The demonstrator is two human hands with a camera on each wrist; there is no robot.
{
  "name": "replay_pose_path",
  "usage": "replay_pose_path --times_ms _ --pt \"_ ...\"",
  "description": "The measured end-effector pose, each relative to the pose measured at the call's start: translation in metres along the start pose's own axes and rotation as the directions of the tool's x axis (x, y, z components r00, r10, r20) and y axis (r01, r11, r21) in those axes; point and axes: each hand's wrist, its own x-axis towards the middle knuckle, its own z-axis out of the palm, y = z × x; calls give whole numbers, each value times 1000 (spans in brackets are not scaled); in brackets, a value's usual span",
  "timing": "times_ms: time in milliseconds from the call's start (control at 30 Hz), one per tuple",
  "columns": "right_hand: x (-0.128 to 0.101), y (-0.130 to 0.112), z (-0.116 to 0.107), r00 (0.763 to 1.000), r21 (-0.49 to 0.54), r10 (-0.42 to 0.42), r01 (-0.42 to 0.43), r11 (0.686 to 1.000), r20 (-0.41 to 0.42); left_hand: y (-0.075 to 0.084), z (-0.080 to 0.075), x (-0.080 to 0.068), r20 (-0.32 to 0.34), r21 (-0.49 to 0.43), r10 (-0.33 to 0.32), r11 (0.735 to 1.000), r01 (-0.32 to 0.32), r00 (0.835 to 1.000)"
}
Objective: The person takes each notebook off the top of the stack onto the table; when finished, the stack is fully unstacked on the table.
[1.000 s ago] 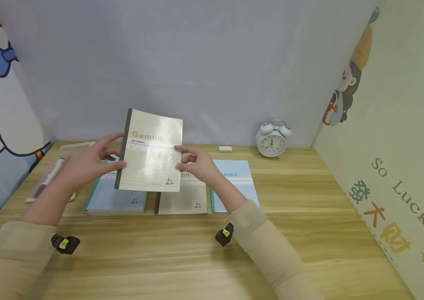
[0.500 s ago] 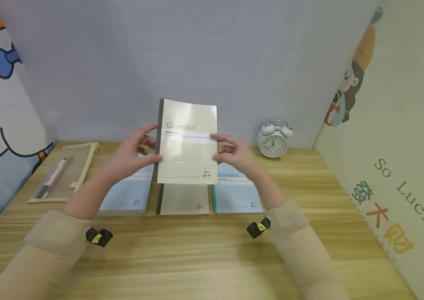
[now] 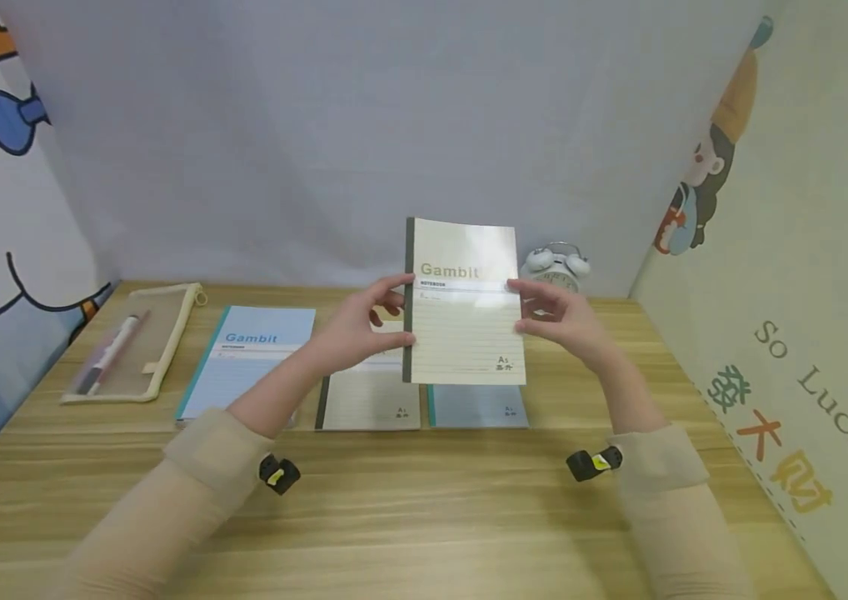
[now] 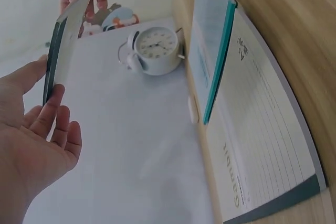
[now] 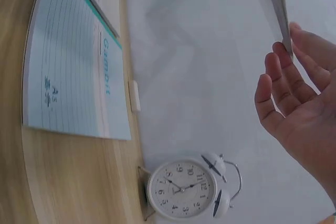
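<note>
A cream notebook (image 3: pixel 465 333) with a dark spine is held up above the table, its cover facing the head camera. My left hand (image 3: pixel 352 329) pinches its spine edge between thumb and fingers. On the opposite edge, my right hand (image 3: pixel 562 317) pinches it the same way. Both wrist views show the notebook clear of the table. Below it lies a blue notebook (image 3: pixel 478 408) with a teal spine, mostly covered in the head view. Left of that lies another cream notebook (image 3: pixel 371 392), partly behind my left hand. Farther left is a thicker blue notebook (image 3: pixel 251 358).
A mesh zip pouch (image 3: pixel 162 367) with a marker (image 3: pixel 112 346) sits at the table's left. The white alarm clock (image 5: pixel 182 188) stands at the back right, partly behind the raised notebook in the head view. A white eraser-like block (image 5: pixel 134 96) lies by the back wall.
Both hands have carried the raised cream notebook rightward, from over the left and middle notebooks to over the right blue one. The pouch and left blue notebook are now uncovered.
</note>
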Motion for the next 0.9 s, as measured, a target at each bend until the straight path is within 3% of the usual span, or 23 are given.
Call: replay_pose_path --times_ms 267,500,733,900 --pt "-24 18 -35 998 -48 69 -69 997 -1 9 41 27 37 -39 22 999 -21 999" --pt "-44 34 -61 992 -100 121 -122 987 -22 13 81 49 54 -61 -1 998 4 999" --pt "-59 53 -79 982 -118 187 -189 975 -22 17 119 61 70 -80 -47 995 52 996" --pt "-70 66 -88 971 -94 239 -237 967 5 17 143 68 123 -30 -77 996 81 989"
